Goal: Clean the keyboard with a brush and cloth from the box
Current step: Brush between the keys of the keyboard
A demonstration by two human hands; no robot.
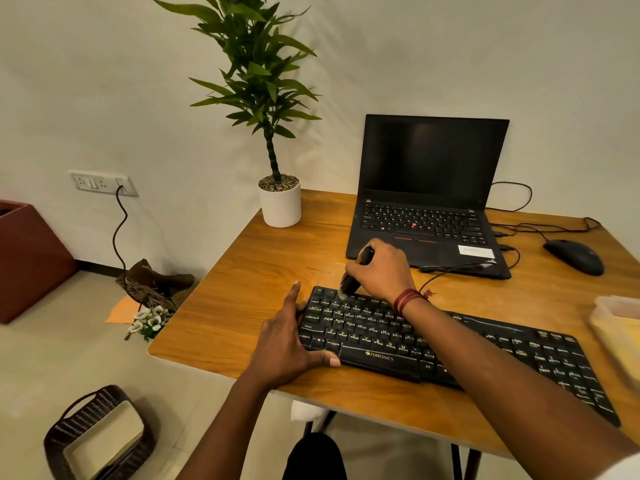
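The right hand (pixel 379 268) grips a brush (pixel 356 271), bristles touching keys at 10 o'clock on the Zebronics keyboard (pixel 450 351); the left hand (pixel 287 344), fingers straight, braces its 9 o'clock end

1. Black Zebronics keyboard (pixel 381 358) lies flat, slanted across the counter (pixel 263 271) near its front edge.
2. Dark brush (pixel 348 285), held tilted in the right hand (pixel 381 268), bristles touching the keyboard's top-left keys.
3. Translucent box (pixel 613 317) at the counter's right edge, yellow inside.

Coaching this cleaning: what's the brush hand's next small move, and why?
Probably sweep the dark-handled brush rightwards along the top row of the black keyboard: the right hand holds its bristles on the far-left keys, and the left hand steadies that end.
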